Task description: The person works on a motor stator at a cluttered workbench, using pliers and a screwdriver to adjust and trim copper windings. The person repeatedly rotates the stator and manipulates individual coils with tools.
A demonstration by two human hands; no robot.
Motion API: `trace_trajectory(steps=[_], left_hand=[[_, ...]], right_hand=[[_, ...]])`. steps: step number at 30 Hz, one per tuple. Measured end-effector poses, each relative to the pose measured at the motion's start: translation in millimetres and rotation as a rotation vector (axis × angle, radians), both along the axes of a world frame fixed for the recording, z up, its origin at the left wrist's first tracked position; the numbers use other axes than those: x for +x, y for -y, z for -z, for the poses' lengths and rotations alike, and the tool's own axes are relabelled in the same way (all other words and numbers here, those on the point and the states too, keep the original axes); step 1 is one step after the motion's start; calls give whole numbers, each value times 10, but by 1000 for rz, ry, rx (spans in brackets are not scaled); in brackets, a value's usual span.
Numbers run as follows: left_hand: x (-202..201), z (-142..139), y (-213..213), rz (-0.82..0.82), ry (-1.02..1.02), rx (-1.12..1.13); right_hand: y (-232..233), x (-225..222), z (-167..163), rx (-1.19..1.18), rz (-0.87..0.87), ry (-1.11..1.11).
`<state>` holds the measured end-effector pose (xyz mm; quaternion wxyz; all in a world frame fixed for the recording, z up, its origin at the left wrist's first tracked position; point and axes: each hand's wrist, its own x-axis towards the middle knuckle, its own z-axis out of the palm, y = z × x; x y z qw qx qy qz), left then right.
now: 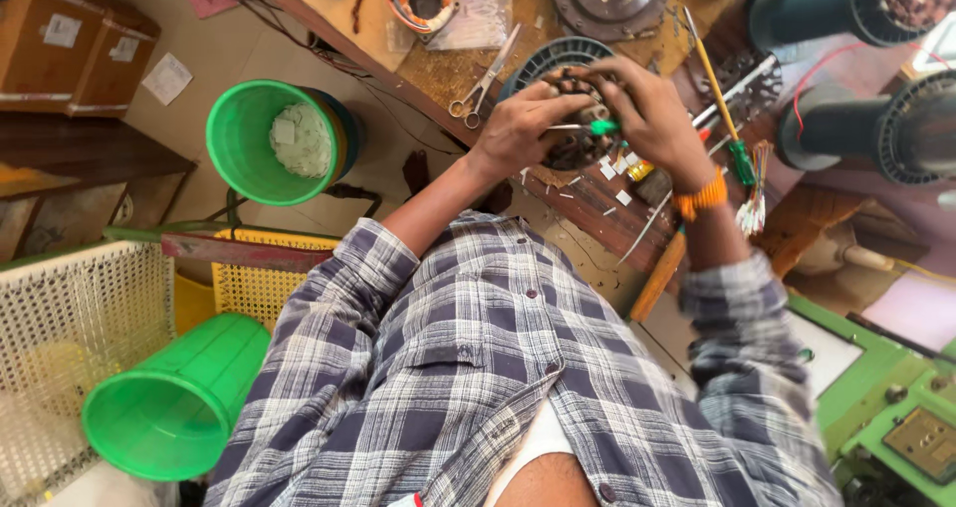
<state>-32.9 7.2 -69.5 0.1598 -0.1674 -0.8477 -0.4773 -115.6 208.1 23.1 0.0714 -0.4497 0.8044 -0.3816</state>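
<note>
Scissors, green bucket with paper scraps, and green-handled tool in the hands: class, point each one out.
Scissors (485, 86): head view, on the blades near the pivot.
Green bucket (231, 158): head view, on its rim.
Green-handled tool (603, 126): head view, on its green handle.

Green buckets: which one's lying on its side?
The green bucket at lower left, beside the white mesh basket, lies tipped with its mouth toward the camera. The other green bucket stands upright, with whitish stuff inside.

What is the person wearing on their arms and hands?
Both arms wear a checked shirt in blue, grey and white, with the sleeves rolled up: the left sleeve and the right sleeve both stop at about the elbow. An orange band circles the right wrist. The left hand and right hand are bare, with no gloves.
</note>
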Motion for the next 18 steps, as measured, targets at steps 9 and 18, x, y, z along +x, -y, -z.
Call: trace_trajectory(steps=[9, 18], left_hand=[[78, -268, -20, -30, 15, 62], [96, 105, -160, -56, -253, -105]], right_hand=[[-171, 574, 404, -387, 389, 898], [51, 1209, 337, -250, 523, 409]])
